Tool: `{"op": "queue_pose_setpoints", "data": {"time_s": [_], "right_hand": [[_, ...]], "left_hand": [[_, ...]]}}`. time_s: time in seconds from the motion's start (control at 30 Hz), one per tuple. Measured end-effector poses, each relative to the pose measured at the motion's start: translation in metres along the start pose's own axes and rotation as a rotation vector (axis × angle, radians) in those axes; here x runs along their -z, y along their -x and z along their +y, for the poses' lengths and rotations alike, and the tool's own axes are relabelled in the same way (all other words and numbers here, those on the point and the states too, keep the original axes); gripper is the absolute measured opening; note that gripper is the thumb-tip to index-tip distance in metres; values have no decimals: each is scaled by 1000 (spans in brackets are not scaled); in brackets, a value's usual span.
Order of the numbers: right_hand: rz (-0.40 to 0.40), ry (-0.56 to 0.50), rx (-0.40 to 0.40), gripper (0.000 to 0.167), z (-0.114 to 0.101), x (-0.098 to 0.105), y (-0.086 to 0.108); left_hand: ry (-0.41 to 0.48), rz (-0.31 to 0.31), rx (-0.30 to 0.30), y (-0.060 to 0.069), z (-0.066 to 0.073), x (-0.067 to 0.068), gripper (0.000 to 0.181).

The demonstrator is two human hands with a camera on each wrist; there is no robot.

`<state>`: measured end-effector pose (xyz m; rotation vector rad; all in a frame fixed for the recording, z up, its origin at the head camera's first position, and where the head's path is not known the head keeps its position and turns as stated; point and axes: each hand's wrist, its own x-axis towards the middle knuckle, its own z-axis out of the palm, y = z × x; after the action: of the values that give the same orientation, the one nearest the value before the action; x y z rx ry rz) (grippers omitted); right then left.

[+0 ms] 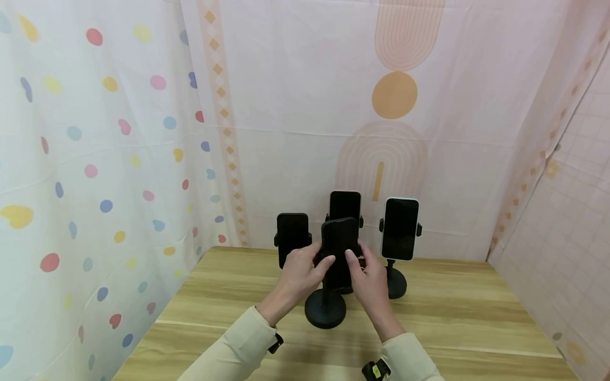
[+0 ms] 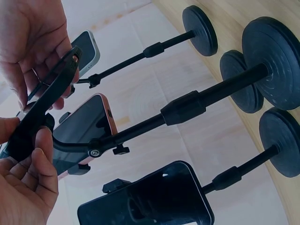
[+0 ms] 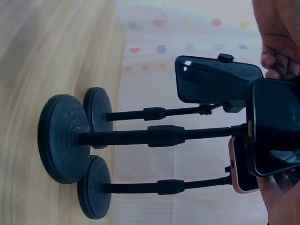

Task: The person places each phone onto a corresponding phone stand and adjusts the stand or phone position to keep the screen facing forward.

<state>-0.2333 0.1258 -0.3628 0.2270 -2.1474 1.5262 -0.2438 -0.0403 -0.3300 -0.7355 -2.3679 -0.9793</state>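
A black phone [image 1: 340, 238] stands upright at the head of the front phone stand, whose round black base [image 1: 325, 308] rests on the table. My left hand [image 1: 299, 272] grips the phone's left side, thumb toward the screen. From the other side my right hand [image 1: 371, 283] holds it, thumb on the front edge and fingers behind. In the left wrist view, left fingers [image 2: 44, 168] curl at the clamp behind the phone [image 2: 51, 93]. The right wrist view has the phone [image 3: 276, 126] between both hands; its clamp is mostly hidden there.
Close behind stand more phones on stands: a black phone [image 1: 293, 238] at left, a pink-edged phone [image 2: 86, 133] in the middle, a pale-edged phone [image 1: 400, 228] at right. The wooden table [image 1: 457, 317] meets patterned curtains [image 1: 286, 106] at its back and sides.
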Motion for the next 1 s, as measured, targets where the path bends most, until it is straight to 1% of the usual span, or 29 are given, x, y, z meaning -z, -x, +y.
{"op": "queue_pose_setpoints", "data": {"time_s": [0.13, 0.27, 0.33, 0.43, 0.53, 0.63, 0.77, 0.87, 0.93, 1.0], "right_hand": [[-29, -22, -27, 51, -2, 3, -2], [-30, -46, -55, 51, -2, 3, -3], [-27, -58, -68, 50, -2, 2, -3], [-20, -74, -85, 50, -3, 0, -3], [-18, -93, -92, 49, -5, -1, -3], [-21, -105, -93, 48, -7, -3, -2], [-18, -91, -92, 48, -10, -5, -1], [-16, -69, -95, 48, -11, -6, -1], [-17, -56, -97, 48, -10, -7, -1], [-20, -48, -95, 49, -10, -7, -1]], "left_hand": [[-1, -9, 7, 1, -3, 1, 25], [16, -16, 19, 2, -5, 2, 21], [25, -20, 27, 3, -7, 2, 22], [42, -25, 41, 5, -9, 3, 32], [51, -16, 52, 6, -10, 4, 43], [61, -6, 77, 7, -11, 5, 41], [90, 2, 125, 8, -10, 6, 36], [109, 3, 156, 8, -10, 8, 38], [102, 4, 169, 9, -10, 8, 40], [84, 9, 167, 9, -11, 8, 41]]}}
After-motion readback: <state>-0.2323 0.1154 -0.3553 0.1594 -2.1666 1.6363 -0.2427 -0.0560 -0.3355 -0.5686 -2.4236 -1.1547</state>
